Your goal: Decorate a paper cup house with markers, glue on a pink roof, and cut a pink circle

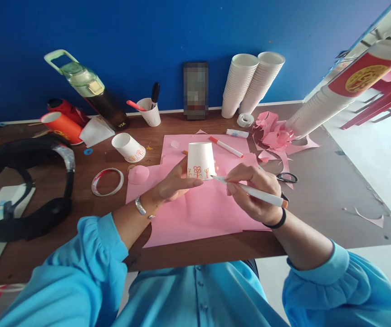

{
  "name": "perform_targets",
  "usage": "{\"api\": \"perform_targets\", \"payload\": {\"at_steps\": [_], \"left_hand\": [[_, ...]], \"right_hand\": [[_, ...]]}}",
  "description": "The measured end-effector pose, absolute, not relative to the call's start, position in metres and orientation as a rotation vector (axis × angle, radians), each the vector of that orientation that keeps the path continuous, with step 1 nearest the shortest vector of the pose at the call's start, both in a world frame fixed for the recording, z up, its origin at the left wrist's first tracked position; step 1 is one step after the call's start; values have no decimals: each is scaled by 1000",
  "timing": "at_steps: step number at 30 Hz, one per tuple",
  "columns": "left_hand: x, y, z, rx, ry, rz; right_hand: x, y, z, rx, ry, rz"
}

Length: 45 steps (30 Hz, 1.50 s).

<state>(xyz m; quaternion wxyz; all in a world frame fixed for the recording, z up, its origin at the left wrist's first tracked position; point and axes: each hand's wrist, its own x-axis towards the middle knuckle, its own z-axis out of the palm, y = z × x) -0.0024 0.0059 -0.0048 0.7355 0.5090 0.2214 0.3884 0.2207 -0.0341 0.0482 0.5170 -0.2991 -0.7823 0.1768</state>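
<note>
My left hand (176, 181) is closed around a white paper cup (200, 156), which is upside down above the pink paper (182, 218). Orange flower drawings run along the cup's lower band, near its rim. In my right hand (255, 190) is a white marker (261, 194) with a brownish-orange end. Its tip is at the right side of the cup's drawn band; whether it touches is hard to tell. An orange-capped marker (227, 147) lies on the paper behind the cup. To the left, another decorated paper cup (128, 147) lies tilted on the table.
At the back stand a bottle (96, 95), a pen cup (150, 113), a phone (195, 91) and stacked paper cups (239, 81). Pink scraps (273, 129), scissors (286, 177) and a glue stick (237, 133) are on the right. A tape roll (107, 182) and black headgear (28, 186) lie left.
</note>
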Motion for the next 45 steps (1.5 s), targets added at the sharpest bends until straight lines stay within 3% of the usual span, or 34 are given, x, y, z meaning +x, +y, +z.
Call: {"api": "perform_targets", "payload": {"at_steps": [45], "left_hand": [[-3, 6, -6, 1138, 495, 850]], "right_hand": [[216, -35, 46, -683, -1934, 323]]}}
